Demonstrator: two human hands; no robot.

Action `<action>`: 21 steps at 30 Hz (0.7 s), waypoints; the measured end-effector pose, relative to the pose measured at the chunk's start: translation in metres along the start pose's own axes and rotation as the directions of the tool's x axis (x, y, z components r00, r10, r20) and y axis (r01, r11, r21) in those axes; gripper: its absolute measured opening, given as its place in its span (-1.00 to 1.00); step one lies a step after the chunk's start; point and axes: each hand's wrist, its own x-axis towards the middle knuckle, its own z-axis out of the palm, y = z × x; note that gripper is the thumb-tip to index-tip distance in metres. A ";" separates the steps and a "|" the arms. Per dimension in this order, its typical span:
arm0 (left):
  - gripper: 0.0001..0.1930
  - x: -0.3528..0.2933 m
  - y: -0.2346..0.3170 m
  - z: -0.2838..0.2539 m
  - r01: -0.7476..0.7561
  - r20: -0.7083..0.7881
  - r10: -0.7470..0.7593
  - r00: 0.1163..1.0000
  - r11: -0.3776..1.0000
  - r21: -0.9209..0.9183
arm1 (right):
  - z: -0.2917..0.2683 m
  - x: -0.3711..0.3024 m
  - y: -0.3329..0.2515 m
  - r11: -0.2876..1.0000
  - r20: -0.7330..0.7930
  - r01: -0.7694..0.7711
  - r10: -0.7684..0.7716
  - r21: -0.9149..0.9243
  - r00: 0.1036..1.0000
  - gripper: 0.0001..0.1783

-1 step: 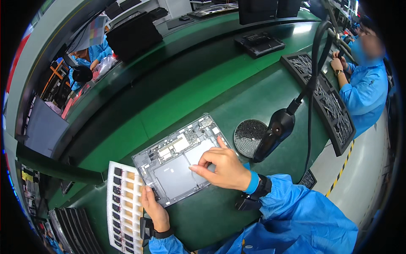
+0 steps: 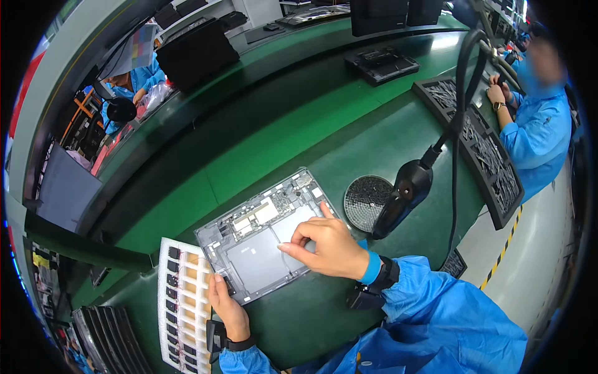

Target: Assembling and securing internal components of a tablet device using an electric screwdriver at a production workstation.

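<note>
An opened laptop base (image 2: 249,269), grey with a bare circuit board (image 2: 268,209) along its far side and a flat grey battery (image 2: 252,255) nearer me, lies tilted on the green bench. My left hand (image 2: 230,311) grips its near left corner, fingertips beside a small black part. Above the battery's right half is my right hand (image 2: 330,246), thumb and forefinger curled toward each other in a pinch. Whatever that pinch may hold is too small to see. Another finger of this hand stretches to the base's right edge.
Left of the base stands a white foam tray (image 2: 165,311) with rows of black parts. To the right are a round dish (image 2: 355,215) of small dark pieces and a hanging black tool (image 2: 405,193). Black trays (image 2: 498,199) of parts line the right edge, near a co-worker (image 2: 536,137).
</note>
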 end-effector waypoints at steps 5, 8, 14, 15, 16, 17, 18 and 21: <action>-0.65 0.004 0.000 -0.007 0.043 0.009 -0.043 0.999 0.998 0.042 | 0.000 0.000 -0.004 0.999 0.050 -0.042 0.041 0.020 0.998 -0.68; -0.60 -0.008 0.012 -0.005 0.107 0.054 -0.105 0.993 0.994 -0.023 | 0.002 0.001 0.003 0.997 0.108 -0.077 0.080 -0.026 0.991 -0.66; -0.49 -0.061 0.051 -0.016 0.100 0.126 -0.099 0.987 0.995 -0.007 | 0.003 -0.002 -0.003 0.995 0.184 -0.057 0.071 -0.085 0.980 -0.66; -0.49 -0.070 0.055 -0.023 0.097 0.119 -0.095 0.988 0.995 -0.010 | 0.003 -0.003 -0.004 0.995 0.189 -0.049 0.065 -0.084 0.980 -0.66; -0.49 -0.080 0.061 -0.027 0.148 0.152 -0.141 0.978 0.988 -0.039 | 0.003 -0.003 -0.002 0.994 0.194 -0.049 0.068 -0.100 0.979 -0.66; -0.49 -0.089 0.066 -0.032 0.200 0.188 -0.185 0.965 0.978 -0.066 | 0.003 -0.004 -0.001 0.992 0.197 -0.050 0.073 -0.118 0.978 -0.66; -0.55 -0.103 0.074 -0.033 0.180 0.076 -0.172 0.982 0.976 -0.122 | 0.006 -0.001 -0.005 0.994 0.211 -0.027 0.048 -0.102 0.976 -0.66; -0.63 -0.136 0.082 -0.027 0.323 0.059 -0.329 0.942 0.850 -0.415 | 0.007 -0.002 -0.002 0.998 0.151 0.020 -0.011 -0.056 0.989 -0.68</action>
